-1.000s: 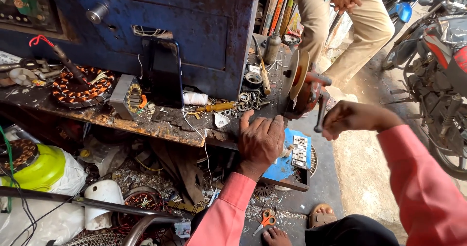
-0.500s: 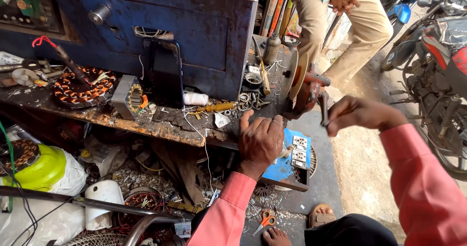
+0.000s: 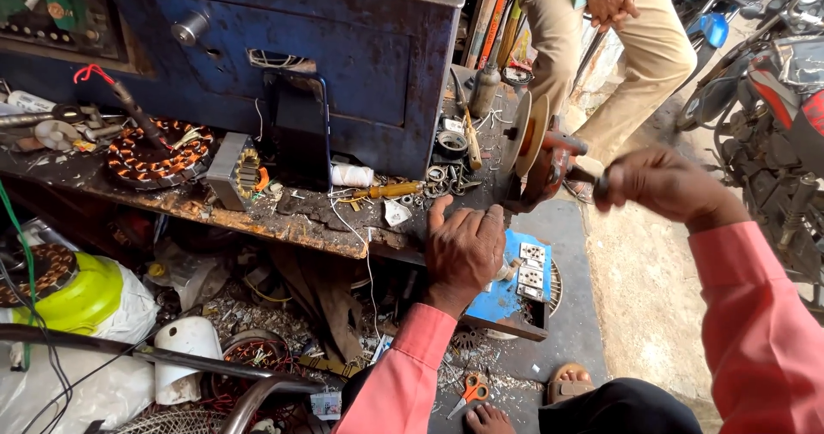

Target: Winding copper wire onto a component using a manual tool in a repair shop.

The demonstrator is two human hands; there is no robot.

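Observation:
My left hand (image 3: 464,247) lies palm down on the front edge of the rusty workbench (image 3: 257,215), fingers spread, holding nothing. My right hand (image 3: 663,185) is closed around the dark crank handle (image 3: 598,182) of a small hand-cranked machine (image 3: 549,163) with a reddish body. The machine stands at the bench's right end and carries a pale disc wheel (image 3: 525,133). Both my sleeves are pink. Washers and small rings (image 3: 442,176) lie just beyond my left fingers.
A blue metal cabinet (image 3: 343,65) backs the bench. A copper-wound stator (image 3: 159,155), white thread spool (image 3: 352,175) and yellow-handled screwdriver (image 3: 390,191) lie on it. Below are a blue switch box (image 3: 524,279) and orange scissors (image 3: 470,391). Another person (image 3: 635,48) and a motorcycle (image 3: 772,73) stand right.
My right hand has swung the crank handle from pointing down to up and to the right. My left hand has stayed on the bench edge.

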